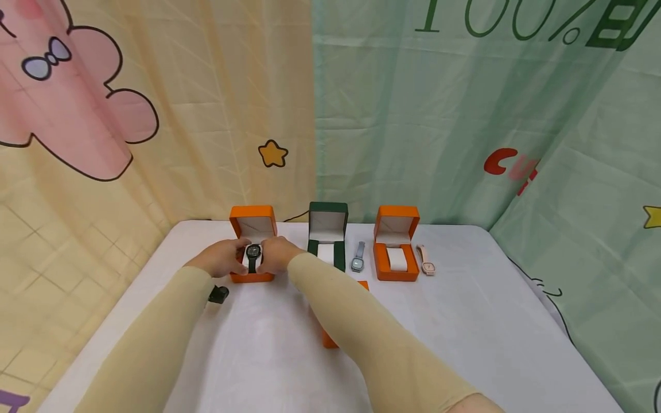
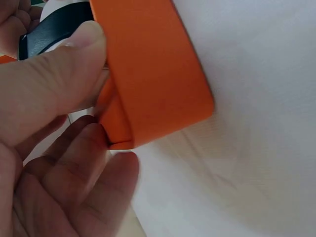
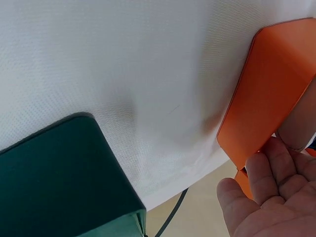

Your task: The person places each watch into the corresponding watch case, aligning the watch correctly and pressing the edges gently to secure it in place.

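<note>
On the left orange box (image 1: 251, 252), both hands seat a black watch (image 1: 253, 253).

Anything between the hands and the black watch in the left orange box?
Nothing visible. Both hands are already at the orange box: the left hand and right hand flank the black watch sitting on its cushion, lid open behind. The green box stands to the right, clear of them.
</note>
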The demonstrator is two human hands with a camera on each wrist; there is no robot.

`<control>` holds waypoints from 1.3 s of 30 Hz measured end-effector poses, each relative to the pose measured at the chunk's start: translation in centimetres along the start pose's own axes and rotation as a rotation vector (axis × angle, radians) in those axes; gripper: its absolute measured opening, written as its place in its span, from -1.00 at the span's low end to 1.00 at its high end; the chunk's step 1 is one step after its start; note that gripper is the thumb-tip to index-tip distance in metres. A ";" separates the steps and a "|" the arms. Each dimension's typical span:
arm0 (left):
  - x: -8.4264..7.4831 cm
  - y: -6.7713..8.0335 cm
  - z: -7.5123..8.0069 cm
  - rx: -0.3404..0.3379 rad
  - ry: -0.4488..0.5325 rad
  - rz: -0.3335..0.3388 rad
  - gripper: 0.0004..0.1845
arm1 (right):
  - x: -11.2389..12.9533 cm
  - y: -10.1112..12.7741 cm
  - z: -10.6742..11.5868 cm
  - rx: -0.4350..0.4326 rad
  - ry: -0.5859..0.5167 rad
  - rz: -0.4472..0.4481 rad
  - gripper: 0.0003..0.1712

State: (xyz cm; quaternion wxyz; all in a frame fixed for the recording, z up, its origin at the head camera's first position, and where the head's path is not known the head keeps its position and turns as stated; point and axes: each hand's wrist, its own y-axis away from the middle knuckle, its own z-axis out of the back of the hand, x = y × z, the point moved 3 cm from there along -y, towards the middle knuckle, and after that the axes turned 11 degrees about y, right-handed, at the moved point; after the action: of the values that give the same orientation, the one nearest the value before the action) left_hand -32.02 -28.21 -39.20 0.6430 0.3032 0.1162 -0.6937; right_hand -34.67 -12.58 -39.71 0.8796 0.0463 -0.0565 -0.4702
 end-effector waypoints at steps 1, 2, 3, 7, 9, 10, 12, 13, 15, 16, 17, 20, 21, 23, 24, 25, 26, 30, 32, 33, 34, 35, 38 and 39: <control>-0.1 -0.1 0.0 0.004 -0.012 -0.001 -0.15 | 0.0 0.1 0.0 0.003 0.003 -0.001 -0.35; -0.2 -0.1 -0.1 0.009 -0.025 -0.001 -0.15 | 0.0 0.1 0.0 0.005 0.005 -0.004 -0.34; -0.3 -0.1 -0.1 0.013 -0.035 -0.003 -0.15 | 0.0 0.1 0.0 0.007 0.007 -0.003 -0.34; -0.6 0.0 0.1 0.029 -0.069 0.001 -0.13 | -0.1 0.1 -0.1 0.009 0.000 -0.001 -0.34; -0.7 0.0 0.1 0.038 -0.069 0.010 -0.13 | -0.2 -0.1 -0.3 0.010 0.004 0.001 -0.33; -0.8 0.0 0.1 0.044 -0.073 0.016 -0.13 | -0.2 -0.2 -0.4 0.011 0.001 0.001 -0.33; -0.6 -0.3 0.2 0.054 -0.079 0.018 -0.14 | -0.2 -0.4 -0.5 0.011 0.005 0.001 -0.33; -0.6 -0.5 0.2 0.056 -0.081 0.019 -0.16 | -0.2 -0.4 -0.5 0.010 0.006 0.002 -0.32; -0.6 -0.6 0.3 0.060 -0.086 0.013 -0.19 | -0.2 -0.5 -0.5 0.009 0.007 0.001 -0.32; -0.5 -0.7 0.3 0.060 -0.089 0.013 -0.20 | -0.2 -0.4 -0.5 0.007 0.007 0.004 -0.33; -0.5 -0.6 0.3 0.059 -0.088 0.016 -0.21 | -0.2 -0.4 -0.5 0.006 0.013 0.005 -0.33; -0.6 -0.2 0.4 0.058 -0.080 0.030 -0.19 | -0.1 -0.5 -0.5 0.004 0.033 0.012 -0.34; -0.6 0.0 0.4 0.057 -0.078 0.035 -0.18 | -0.1 -0.5 -0.5 0.003 0.046 0.016 -0.35; -0.5 0.1 0.3 0.057 -0.070 0.037 -0.18 | 0.0 -0.5 -0.5 0.000 0.073 0.021 -0.34; -0.4 0.1 0.3 0.057 -0.066 0.035 -0.18 | 0.0 -0.5 -0.5 -0.003 0.086 0.024 -0.34; -0.3 0.1 0.3 0.057 -0.065 0.030 -0.19 | 0.0 -0.5 -0.5 -0.004 0.100 0.028 -0.34; -0.3 0.1 0.3 0.057 -0.065 0.024 -0.20 | 0.0 -0.4 -0.5 -0.004 0.104 0.029 -0.33; 0.2 -0.2 0.3 0.057 -0.062 0.024 -0.21 | 0.0 -0.2 -0.5 0.006 0.104 0.030 -0.31; 0.3 -0.4 0.3 0.059 -0.060 0.027 -0.20 | 0.0 -0.1 -0.5 0.009 0.111 0.037 -0.32; 0.3 -0.4 0.2 0.060 -0.060 0.029 -0.20 | 0.0 -0.1 -0.5 0.010 0.114 0.040 -0.32; 0.3 -0.4 0.3 0.062 -0.062 0.029 -0.19 | 0.0 -0.1 -0.5 0.010 0.120 0.043 -0.32; 0.3 -0.4 0.3 0.064 -0.063 0.028 -0.19 | 0.0 -0.1 -0.5 0.011 0.123 0.045 -0.32; 0.3 -0.4 0.3 0.068 -0.068 0.032 -0.19 | 0.1 -0.1 -0.6 0.016 0.124 0.045 -0.31; 0.3 -0.3 0.3 0.069 -0.072 0.033 -0.19 | 0.1 -0.1 -0.6 0.018 0.124 0.045 -0.31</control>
State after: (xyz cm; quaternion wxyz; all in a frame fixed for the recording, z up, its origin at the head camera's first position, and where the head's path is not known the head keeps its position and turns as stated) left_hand -32.35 -28.58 -39.22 0.6474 0.3020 0.0642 -0.6969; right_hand -34.60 -12.67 -40.33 0.8912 0.0817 -0.0072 -0.4461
